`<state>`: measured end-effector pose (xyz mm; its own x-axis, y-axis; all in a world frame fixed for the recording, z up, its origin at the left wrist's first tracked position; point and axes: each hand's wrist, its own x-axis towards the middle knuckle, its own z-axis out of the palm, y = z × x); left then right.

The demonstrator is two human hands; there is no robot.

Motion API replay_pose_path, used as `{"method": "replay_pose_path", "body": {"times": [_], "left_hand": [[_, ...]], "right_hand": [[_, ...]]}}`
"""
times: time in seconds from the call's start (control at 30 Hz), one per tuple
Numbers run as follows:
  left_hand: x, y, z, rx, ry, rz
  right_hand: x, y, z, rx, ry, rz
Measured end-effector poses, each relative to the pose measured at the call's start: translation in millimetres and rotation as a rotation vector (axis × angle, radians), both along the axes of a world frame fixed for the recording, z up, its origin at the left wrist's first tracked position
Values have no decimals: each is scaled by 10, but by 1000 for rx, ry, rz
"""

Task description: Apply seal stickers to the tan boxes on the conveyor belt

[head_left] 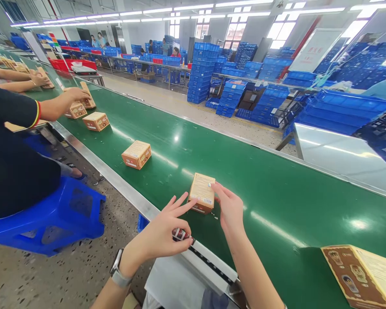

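A small brown-and-cream carton (202, 189) lies on the green conveyor belt (263, 180) in front of me. My left hand (167, 231) is at the belt's near edge, thumb and index finger pinched around a small dark red and white thing I cannot make out. Its other fingers stretch out, one touching the carton's front left edge. My right hand (230, 206) is at the carton's right side, fingers drawn together. A small pale piece (209, 184) shows at its fingertips against the carton's top.
Up the belt stand further cartons (137, 154); another carton (362, 274) is close at right. A co-worker's arm (56, 105) handles cartons on the left, above a blue stool (58, 214). Blue crates (203, 71) are stacked beyond the belt, near a metal table (344, 150).
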<state>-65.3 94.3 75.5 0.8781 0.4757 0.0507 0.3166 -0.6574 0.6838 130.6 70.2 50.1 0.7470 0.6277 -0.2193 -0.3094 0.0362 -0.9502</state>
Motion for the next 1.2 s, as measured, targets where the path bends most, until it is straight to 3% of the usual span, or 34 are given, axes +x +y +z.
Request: {"method": "replay_pose_path", "body": {"times": [0.5, 0.8, 0.97, 1.2], "left_hand": [[161, -103, -12, -103, -76, -93], [261, -200, -39, -142, -78, -143], [300, -267, -51, -150, -65, -168], [363, -387, -15, -137, -26, -175]], "right_hand": [[132, -307, -45, -115, -233, -81], [183, -490, 122, -254, -799, -108], [319, -527, 128, -449, -1108, -129], [602, -809, 35, -448, -1010, -139]]}}
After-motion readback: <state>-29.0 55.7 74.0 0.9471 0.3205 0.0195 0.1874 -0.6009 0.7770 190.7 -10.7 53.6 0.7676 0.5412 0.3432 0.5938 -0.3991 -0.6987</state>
